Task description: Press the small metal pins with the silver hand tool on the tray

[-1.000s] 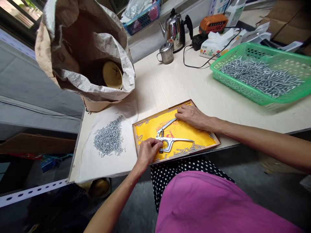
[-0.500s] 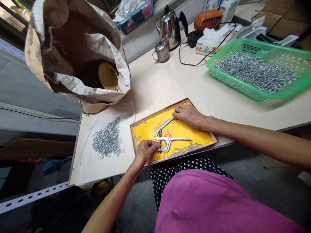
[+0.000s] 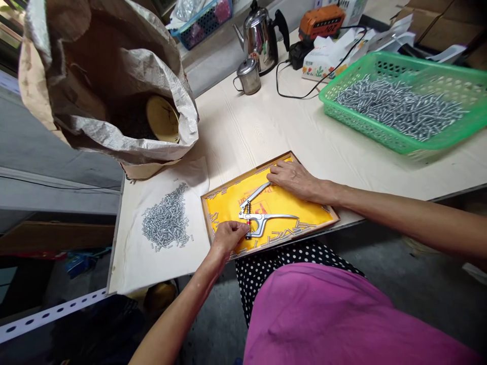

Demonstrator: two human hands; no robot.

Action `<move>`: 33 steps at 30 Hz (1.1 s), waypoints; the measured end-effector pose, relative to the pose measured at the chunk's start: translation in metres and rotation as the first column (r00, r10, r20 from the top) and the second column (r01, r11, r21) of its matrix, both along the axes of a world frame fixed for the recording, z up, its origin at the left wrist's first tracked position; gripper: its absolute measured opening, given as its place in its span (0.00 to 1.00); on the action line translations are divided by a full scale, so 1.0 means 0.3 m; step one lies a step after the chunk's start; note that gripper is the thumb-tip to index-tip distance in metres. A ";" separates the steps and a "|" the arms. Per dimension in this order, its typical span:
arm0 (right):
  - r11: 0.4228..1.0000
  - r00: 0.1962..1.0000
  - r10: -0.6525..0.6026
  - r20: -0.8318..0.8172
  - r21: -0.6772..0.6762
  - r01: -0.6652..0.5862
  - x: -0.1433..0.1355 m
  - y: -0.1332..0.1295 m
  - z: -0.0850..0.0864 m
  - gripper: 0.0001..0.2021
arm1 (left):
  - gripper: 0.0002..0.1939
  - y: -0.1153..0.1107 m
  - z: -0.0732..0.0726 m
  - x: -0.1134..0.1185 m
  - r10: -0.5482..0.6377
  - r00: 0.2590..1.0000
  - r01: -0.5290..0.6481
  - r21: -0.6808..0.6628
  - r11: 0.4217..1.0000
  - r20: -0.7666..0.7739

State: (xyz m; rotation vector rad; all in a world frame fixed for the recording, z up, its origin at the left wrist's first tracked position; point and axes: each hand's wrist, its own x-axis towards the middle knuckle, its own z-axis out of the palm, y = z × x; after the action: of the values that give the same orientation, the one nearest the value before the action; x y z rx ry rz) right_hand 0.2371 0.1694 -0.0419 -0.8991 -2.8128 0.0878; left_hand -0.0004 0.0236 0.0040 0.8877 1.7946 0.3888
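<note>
A shallow wooden-edged tray (image 3: 204,210) with a yellow lining (image 3: 228,205) lies at the table's front edge. On the lining are metal snap pliers (image 3: 266,217), their handles spread toward the right. My left hand (image 3: 228,237) is pinched at the red part near the jaw end; anything small between its fingertips is hidden. My right hand (image 3: 291,178) has its fingers closed at the tip of the upper handle. Small metal springs (image 3: 287,234) lie along the tray's edges. A heap of similar small springs (image 3: 165,220) sits on a white cloth (image 3: 133,263) to the left.
A large open sack (image 3: 152,152) holding a yellow bowl (image 3: 163,119) stands at the back left. A green basket (image 3: 403,144) of metal pieces is at the right. Behind are a lidded cup (image 3: 248,77), a kettle (image 3: 261,40), an orange battery (image 3: 321,23) and a black cable (image 3: 294,96).
The view has shifted slightly, moving the background a little left and up. Both hands keep nearly the same place on the pliers.
</note>
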 end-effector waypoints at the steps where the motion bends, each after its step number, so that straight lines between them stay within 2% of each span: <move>1: 1.000 1.000 -0.006 0.002 0.000 0.006 -0.001 0.000 0.004 0.10 | 0.28 0.001 0.000 -0.001 -0.008 1.000 0.008 -0.002 1.000 0.003; 9: 1.000 1.000 -0.004 0.007 0.004 0.004 -0.005 0.001 0.007 0.12 | 0.29 0.033 0.006 -0.035 -0.171 0.985 0.173 -0.060 0.983 0.030; 14: 1.000 1.000 0.015 0.000 -0.021 -0.015 -0.004 0.006 0.004 0.10 | 0.29 0.043 0.000 -0.046 -0.265 0.964 0.265 -0.049 0.963 0.005; 20: 0.992 0.998 0.044 -0.035 -0.118 -0.048 0.011 0.003 0.028 0.12 | 0.28 0.038 -0.017 -0.053 -0.252 0.968 0.252 -0.042 0.967 0.010; 21: 0.987 0.997 0.060 -0.045 -0.147 -0.066 0.020 -0.003 0.034 0.15 | 0.28 0.036 -0.019 -0.053 -0.245 0.969 0.245 -0.041 0.969 0.011; 24: 0.973 0.991 0.118 -0.062 -0.190 -0.127 0.048 -0.035 0.040 0.37 | 0.28 0.032 -0.021 -0.055 -0.236 0.971 0.237 -0.035 0.971 0.025; 26: 0.974 0.989 0.135 -0.058 -0.176 -0.143 0.063 -0.062 0.031 0.48 | 0.28 0.030 -0.022 -0.056 -0.240 0.971 0.240 -0.033 0.970 0.022; 29: 0.981 0.993 0.115 -0.040 -0.153 -0.120 0.070 -0.093 0.015 0.51 | 0.27 0.029 -0.028 -0.057 -0.240 0.971 0.240 -0.035 0.970 0.006; 33: 0.980 0.993 0.103 -0.054 -0.164 -0.110 0.059 -0.118 0.023 0.47 | 0.26 0.031 -0.035 -0.059 -0.241 0.970 0.241 -0.008 0.970 -0.012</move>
State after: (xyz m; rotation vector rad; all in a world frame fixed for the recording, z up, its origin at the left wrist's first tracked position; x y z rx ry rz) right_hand 0.2547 0.1341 -0.0350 -0.7679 -2.8423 0.3588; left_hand -0.0180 0.0328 -0.0067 1.0918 1.6739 0.2209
